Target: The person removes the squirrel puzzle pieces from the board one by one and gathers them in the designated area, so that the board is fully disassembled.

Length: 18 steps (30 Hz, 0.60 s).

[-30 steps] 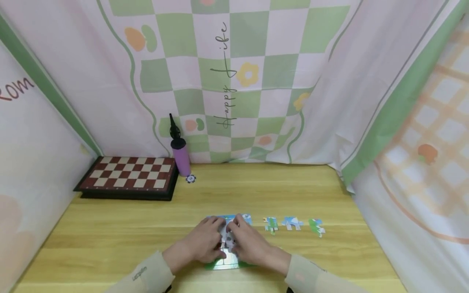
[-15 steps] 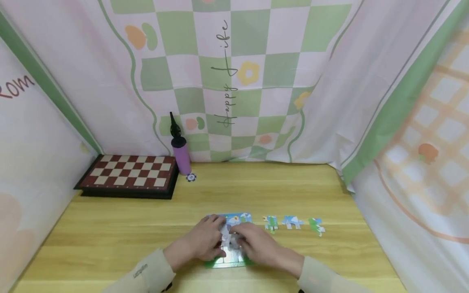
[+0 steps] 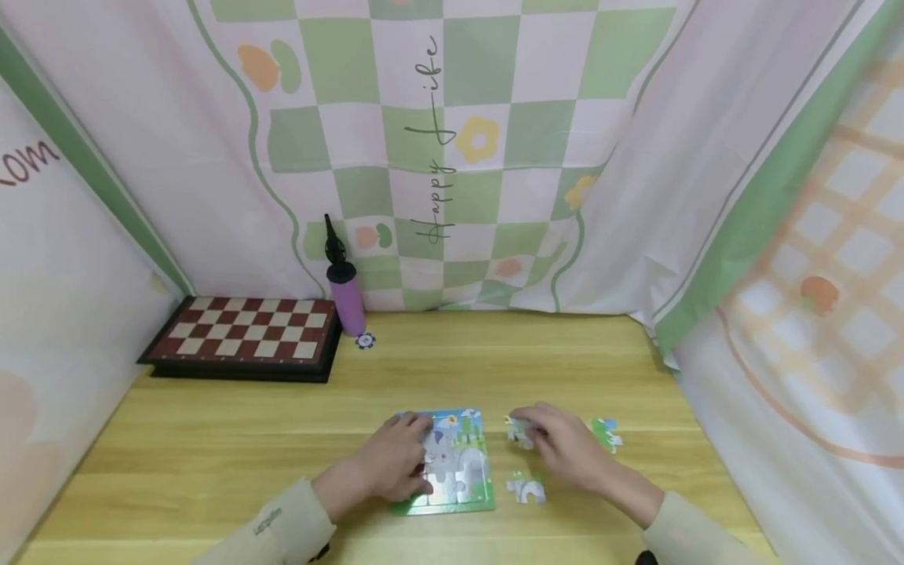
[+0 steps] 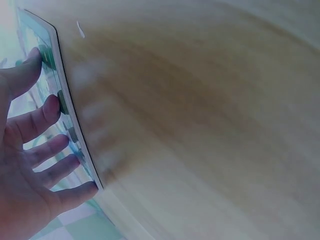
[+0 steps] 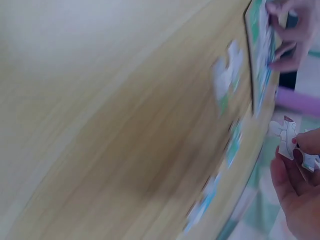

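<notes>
My left hand [image 3: 395, 463] rests at the left side of a puzzle board [image 3: 462, 479] printed with a grey-white animal. In the left wrist view its loosely bent, spread fingers touch the board's face and edge. Right of the board, my right hand [image 3: 568, 447] hovers over the row of loose pieces. Its thumb and fingers pinch a whitish puzzle piece [image 5: 287, 139], seen in the right wrist view. Below that hand lies a white-and-grey puzzle piece [image 3: 526, 490]. A green puzzle piece [image 3: 521, 433] is partly covered by the fingers; another green-and-blue puzzle piece [image 3: 606, 434] lies farther right.
A folded chessboard box [image 3: 243, 333] sits at the back left of the wooden table [image 3: 494, 353]. Beside it stand a purple pump [image 3: 348, 302] with a black top and, in front, a small round chip [image 3: 365, 340]. Patterned curtains [image 3: 480, 157] close off the back and sides.
My right hand has left the board and moved right, over the loose pieces. A white-and-grey puzzle piece now lies right of the board. My left hand has stayed in place.
</notes>
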Each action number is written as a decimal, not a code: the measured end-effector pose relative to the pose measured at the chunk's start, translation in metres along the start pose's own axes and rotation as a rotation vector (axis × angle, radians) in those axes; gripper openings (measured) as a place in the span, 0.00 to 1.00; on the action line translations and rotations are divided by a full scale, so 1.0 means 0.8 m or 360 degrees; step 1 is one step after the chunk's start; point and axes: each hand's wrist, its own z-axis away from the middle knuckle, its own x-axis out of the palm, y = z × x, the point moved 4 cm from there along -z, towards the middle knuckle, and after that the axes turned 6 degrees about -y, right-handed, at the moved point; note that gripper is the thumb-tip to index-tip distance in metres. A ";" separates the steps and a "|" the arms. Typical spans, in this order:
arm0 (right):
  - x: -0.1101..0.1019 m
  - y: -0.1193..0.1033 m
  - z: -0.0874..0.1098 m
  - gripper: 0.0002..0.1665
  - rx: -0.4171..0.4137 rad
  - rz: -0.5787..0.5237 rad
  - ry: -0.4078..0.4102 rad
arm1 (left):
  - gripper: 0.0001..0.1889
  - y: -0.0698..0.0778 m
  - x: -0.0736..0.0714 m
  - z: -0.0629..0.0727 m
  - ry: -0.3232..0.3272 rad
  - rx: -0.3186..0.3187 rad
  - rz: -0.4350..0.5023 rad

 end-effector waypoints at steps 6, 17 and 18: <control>-0.021 0.030 0.032 0.20 0.0164 0.0071 0.0028 | 0.25 0.001 0.000 0.000 -0.0016 -0.0013 0.0029; -0.023 0.055 0.081 0.15 0.0260 0.0044 -0.0321 | 0.25 0.003 -0.004 0.003 0.0003 -0.0010 0.0010; -0.021 0.056 0.084 0.15 0.0253 0.0022 -0.0359 | 0.25 0.003 -0.004 0.003 0.0002 -0.0006 0.0011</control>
